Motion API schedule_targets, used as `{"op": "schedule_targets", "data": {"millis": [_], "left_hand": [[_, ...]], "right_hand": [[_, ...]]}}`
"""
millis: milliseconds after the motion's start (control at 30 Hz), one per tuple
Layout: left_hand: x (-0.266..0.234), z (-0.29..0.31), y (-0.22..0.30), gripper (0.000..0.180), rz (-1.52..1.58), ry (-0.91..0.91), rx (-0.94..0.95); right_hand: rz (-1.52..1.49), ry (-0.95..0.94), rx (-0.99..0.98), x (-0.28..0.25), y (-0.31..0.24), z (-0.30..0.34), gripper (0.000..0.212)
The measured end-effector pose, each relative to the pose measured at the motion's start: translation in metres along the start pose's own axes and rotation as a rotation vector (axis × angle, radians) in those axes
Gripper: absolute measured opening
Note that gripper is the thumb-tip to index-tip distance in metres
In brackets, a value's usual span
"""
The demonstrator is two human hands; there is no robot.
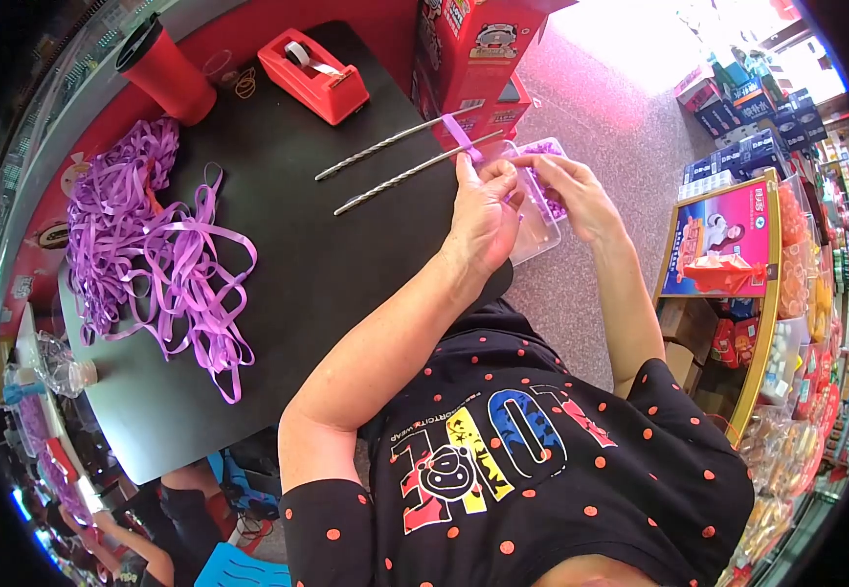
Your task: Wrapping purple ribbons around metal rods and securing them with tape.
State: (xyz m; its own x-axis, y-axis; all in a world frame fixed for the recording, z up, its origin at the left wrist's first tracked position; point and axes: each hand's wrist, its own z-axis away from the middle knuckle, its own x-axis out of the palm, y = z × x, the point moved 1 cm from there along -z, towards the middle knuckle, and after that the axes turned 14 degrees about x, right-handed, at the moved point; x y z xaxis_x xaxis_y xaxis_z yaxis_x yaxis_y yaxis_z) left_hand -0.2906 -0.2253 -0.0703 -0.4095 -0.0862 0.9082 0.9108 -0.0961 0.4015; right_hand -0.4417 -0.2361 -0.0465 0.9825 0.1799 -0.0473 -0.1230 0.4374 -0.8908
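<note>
Two long twisted metal rods (pixel 385 186) lie side by side, slanting over the far right edge of the black table. A strip of purple ribbon (pixel 458 131) spans them near their far ends. My left hand (pixel 486 210) is closed at the nearer rod, its thumb against the ribbon's lower end. Fingertips of my right hand (pixel 579 196) are bent together and meet the left fingers; anything between them is too small to make out. Below and behind both hands is a clear plastic box (pixel 539 240), with small purple pieces (pixel 554 203) in it, partly hidden by my hands.
A tangled heap of purple ribbon (pixel 131 225) covers the left of the table (pixel 297 284). Farther back stand a red tape dispenser (pixel 322 83), rubber bands (pixel 245 84) and a red tumbler (pixel 172 73). Red cartons (pixel 473 49) rise beyond the rods; a display shelf (pixel 737 323) is at right.
</note>
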Motion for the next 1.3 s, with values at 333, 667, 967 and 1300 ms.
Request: {"op": "schedule_targets", "data": {"millis": [333, 667, 967, 1300], "left_hand": [[0.003, 0.005, 0.003, 0.072, 0.075, 0.092, -0.071], [0.002, 0.006, 0.006, 0.085, 0.119, 0.046, -0.101], [0.005, 0.007, 0.008, 0.091, 0.091, 0.062, -0.093], [0.006, 0.007, 0.009, 0.095, 0.066, 0.063, -0.1]], "right_hand": [[0.254, 0.078, -0.151, -0.014, -0.033, -0.018, 0.014], [0.857, -0.438, -0.104, 0.034, -0.099, -0.1, 0.024], [1.029, -0.38, -0.135, 0.042, -0.101, -0.104, 0.03], [1.13, -0.263, -0.193, 0.045, -0.098, -0.104, 0.036]]}}
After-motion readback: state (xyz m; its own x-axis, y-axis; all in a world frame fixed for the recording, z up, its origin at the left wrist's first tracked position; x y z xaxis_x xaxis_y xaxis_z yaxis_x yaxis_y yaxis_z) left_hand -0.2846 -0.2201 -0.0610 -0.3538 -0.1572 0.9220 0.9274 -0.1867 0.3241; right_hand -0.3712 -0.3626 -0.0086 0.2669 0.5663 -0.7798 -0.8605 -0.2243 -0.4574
